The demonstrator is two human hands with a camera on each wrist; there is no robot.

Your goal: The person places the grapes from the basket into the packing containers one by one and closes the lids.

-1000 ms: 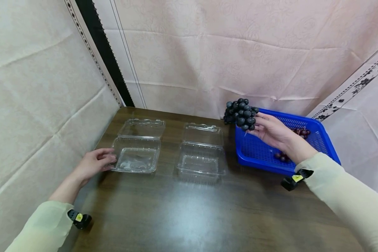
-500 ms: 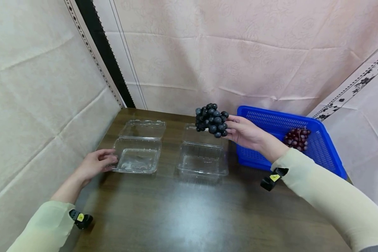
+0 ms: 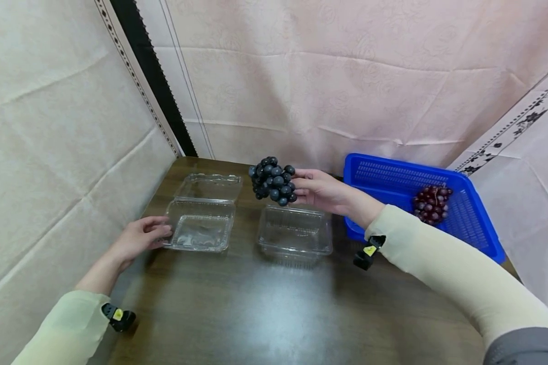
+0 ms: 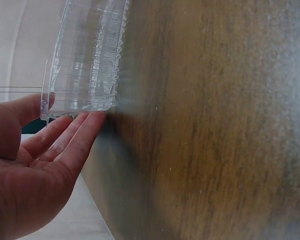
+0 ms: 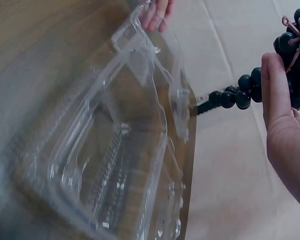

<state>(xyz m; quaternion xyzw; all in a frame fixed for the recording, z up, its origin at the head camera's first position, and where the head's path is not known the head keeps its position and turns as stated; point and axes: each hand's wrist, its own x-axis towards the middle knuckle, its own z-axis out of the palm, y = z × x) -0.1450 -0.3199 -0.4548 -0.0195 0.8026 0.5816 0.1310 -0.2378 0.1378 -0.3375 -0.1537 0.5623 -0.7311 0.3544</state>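
Note:
My right hand (image 3: 321,191) holds a bunch of dark grapes (image 3: 274,181) in the air, above and behind the right clear plastic clamshell container (image 3: 295,230). In the right wrist view the grapes (image 5: 244,91) stick out past my fingers, with a bit of brown stem showing. At the left, my left hand (image 3: 137,238) pinches the near left corner of the other clamshell container (image 3: 201,230). The left wrist view has my thumb over its rim and my fingers against the side (image 4: 82,102). Both lids stand folded back; the grapes and right hand hide most of the right lid.
A blue plastic basket (image 3: 383,172) stands at the right of the wooden table (image 3: 237,304), with a bunch of red grapes (image 3: 431,204) inside. Pale cloth (image 3: 301,86) hangs right behind the table and along both sides.
My right hand has carried the dark grapes leftward from over the basket to behind the right container. The red grapes have come into fuller view. My left hand has stayed at its container.

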